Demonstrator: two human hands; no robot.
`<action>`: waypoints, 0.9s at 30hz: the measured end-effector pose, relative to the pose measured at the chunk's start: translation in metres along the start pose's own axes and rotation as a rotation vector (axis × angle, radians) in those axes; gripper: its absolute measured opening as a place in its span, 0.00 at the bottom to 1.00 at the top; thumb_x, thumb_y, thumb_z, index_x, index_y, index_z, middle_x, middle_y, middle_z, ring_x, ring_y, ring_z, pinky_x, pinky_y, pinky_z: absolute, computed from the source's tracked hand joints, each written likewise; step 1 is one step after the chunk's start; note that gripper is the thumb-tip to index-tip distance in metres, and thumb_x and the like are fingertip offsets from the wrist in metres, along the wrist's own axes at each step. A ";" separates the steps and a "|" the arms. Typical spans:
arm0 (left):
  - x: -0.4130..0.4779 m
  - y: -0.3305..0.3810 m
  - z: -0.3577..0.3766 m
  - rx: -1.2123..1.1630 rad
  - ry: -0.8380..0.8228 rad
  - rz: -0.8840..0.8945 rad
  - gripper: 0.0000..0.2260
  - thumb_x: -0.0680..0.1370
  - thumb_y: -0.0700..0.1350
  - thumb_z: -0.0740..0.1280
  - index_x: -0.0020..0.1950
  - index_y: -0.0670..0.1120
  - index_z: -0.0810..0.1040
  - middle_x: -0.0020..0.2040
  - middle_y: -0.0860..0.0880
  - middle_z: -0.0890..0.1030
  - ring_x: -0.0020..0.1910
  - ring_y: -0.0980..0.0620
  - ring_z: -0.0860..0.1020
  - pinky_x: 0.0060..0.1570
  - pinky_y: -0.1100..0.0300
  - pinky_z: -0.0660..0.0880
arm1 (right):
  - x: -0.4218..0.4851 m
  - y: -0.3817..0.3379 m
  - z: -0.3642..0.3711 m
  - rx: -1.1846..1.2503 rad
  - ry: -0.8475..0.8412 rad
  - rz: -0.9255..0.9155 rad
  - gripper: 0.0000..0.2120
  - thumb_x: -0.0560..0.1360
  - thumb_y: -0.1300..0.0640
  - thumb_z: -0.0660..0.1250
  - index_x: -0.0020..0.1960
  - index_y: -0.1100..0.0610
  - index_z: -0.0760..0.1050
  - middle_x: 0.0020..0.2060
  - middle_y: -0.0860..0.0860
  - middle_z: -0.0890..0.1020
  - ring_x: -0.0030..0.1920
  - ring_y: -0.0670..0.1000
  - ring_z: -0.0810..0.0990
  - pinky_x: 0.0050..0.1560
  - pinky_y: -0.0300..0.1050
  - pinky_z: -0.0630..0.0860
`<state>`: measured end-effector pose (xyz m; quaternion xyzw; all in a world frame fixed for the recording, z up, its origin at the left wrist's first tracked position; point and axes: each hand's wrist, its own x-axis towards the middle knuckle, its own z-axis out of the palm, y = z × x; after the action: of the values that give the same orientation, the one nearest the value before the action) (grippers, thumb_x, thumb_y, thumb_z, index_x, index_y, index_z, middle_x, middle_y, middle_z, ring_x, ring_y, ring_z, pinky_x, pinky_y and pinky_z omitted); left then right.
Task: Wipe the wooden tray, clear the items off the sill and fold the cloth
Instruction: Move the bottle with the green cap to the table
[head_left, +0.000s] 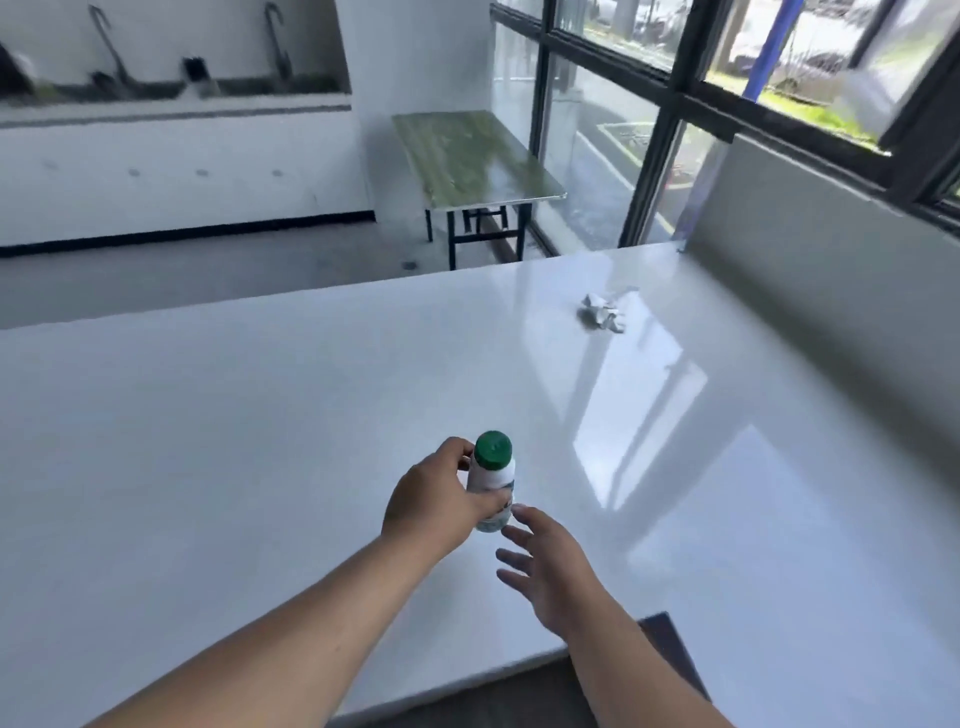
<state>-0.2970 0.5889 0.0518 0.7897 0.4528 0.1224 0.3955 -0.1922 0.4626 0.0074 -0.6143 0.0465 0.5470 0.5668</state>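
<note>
Both our forearms reach in from the near edge of the white worktop (260, 415), and at their ends the two hands meet around a small white bottle (491, 480) with a green cap (493, 449). Our left hand (434, 501) is closed around the bottle's body from the left side, fingers wrapped across its front; our right hand (545, 566) is spread wide and holds nothing, its fingertips just beside the bottle's base. We cannot tell whether the bottle stands on the worktop or is lifted a little off it. Our worry is the handover: with the right hand coming in loose and open, a bump at the base could tip the bottle, and on this glossy surface it would likely roll toward the near edge, which lies close behind our wrists. A one-sided hold on a smooth bottle may also slip. Room is generous otherwise: the worktop is bare to the left and ahead, with its far edge well away. Toward the far right corner a crumpled white cloth (602, 310) lies near the grey wall panel (831, 249) that runs along the right side under the window (727, 78). No wooden tray shows anywhere in view.
</note>
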 end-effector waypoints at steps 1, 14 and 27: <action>0.003 -0.021 -0.023 -0.011 0.032 -0.034 0.23 0.65 0.66 0.76 0.56 0.64 0.74 0.49 0.71 0.77 0.46 0.70 0.76 0.38 0.61 0.72 | 0.008 0.004 0.029 -0.027 -0.024 0.014 0.12 0.82 0.52 0.66 0.63 0.53 0.79 0.63 0.54 0.80 0.63 0.61 0.80 0.61 0.57 0.79; -0.017 -0.215 -0.158 -0.072 0.286 -0.403 0.21 0.68 0.63 0.78 0.55 0.63 0.74 0.50 0.68 0.79 0.45 0.59 0.78 0.38 0.64 0.70 | 0.062 0.098 0.253 -0.372 -0.258 0.191 0.13 0.78 0.49 0.68 0.60 0.53 0.80 0.64 0.54 0.80 0.62 0.59 0.81 0.67 0.56 0.78; -0.005 -0.144 -0.210 0.133 0.280 -0.088 0.35 0.68 0.75 0.68 0.73 0.66 0.69 0.69 0.64 0.74 0.73 0.58 0.68 0.59 0.56 0.70 | 0.040 0.028 0.201 -0.895 -0.086 -0.307 0.29 0.78 0.43 0.66 0.77 0.49 0.71 0.72 0.50 0.77 0.68 0.53 0.78 0.65 0.50 0.76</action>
<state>-0.5044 0.7330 0.0845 0.7687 0.5448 0.1835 0.2803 -0.3200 0.6252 0.0085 -0.7748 -0.3086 0.4480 0.3221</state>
